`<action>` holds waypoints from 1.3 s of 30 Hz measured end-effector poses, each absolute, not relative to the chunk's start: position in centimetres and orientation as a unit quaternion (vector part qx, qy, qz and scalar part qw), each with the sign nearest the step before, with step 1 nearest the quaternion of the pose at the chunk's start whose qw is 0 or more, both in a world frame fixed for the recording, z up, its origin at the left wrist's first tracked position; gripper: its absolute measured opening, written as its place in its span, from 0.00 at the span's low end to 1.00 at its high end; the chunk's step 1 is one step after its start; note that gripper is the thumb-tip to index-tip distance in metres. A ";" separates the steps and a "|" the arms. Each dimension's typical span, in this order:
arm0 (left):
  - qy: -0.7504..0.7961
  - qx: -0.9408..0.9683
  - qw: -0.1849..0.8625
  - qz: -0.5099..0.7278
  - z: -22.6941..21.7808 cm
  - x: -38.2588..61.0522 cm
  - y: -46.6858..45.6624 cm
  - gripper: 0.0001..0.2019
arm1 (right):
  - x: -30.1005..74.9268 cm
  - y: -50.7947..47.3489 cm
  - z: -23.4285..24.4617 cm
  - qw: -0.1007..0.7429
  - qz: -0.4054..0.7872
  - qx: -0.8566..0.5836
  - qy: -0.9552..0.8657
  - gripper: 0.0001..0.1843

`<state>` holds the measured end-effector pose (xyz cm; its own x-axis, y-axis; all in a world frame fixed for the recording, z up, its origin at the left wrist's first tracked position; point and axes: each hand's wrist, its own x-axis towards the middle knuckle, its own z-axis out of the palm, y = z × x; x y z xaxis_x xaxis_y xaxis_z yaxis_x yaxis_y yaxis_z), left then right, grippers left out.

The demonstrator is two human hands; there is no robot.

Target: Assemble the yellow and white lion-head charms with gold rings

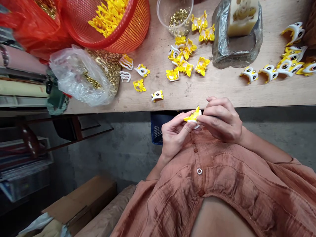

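Note:
Just off the table's front edge, my left hand [174, 131] pinches a yellow and white plastic animal-head piece [194, 116] between thumb and fingers. My right hand [222, 120] meets the same piece from the other side, its thumb and forefinger closed at the white edge. Whether a small part sits in the right fingertips is hidden. On the table beyond lie several similar yellow pieces [182, 64], some with white parts and eyes. A single white and yellow piece [157, 95] rests near the edge, left of my hands.
A red basket [130, 36] of yellow parts stands at the back left, beside a clear bag [81, 77] with gold bits. A clear tub [174, 24] holds small metal rings. Right of it stands a tape-wrapped block [237, 51]; several eyed pieces [269, 72] line the right side.

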<state>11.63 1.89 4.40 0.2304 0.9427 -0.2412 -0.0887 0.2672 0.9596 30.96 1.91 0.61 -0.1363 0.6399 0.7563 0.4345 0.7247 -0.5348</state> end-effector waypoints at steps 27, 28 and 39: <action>0.421 0.598 0.550 0.404 4.5 11.1 2.3 0.16 | 30.4 1.6 1.6 0.497 0.718 -0.316 -0.370 0.17; 0.421 0.597 0.551 0.404 4.6 11.1 2.3 0.16 | 30.4 1.6 1.6 0.497 0.718 -0.315 -0.372 0.17; 0.419 0.673 0.464 0.396 4.0 11.1 2.1 0.20 | 31.3 2.0 2.2 0.481 0.593 -0.368 -0.530 0.18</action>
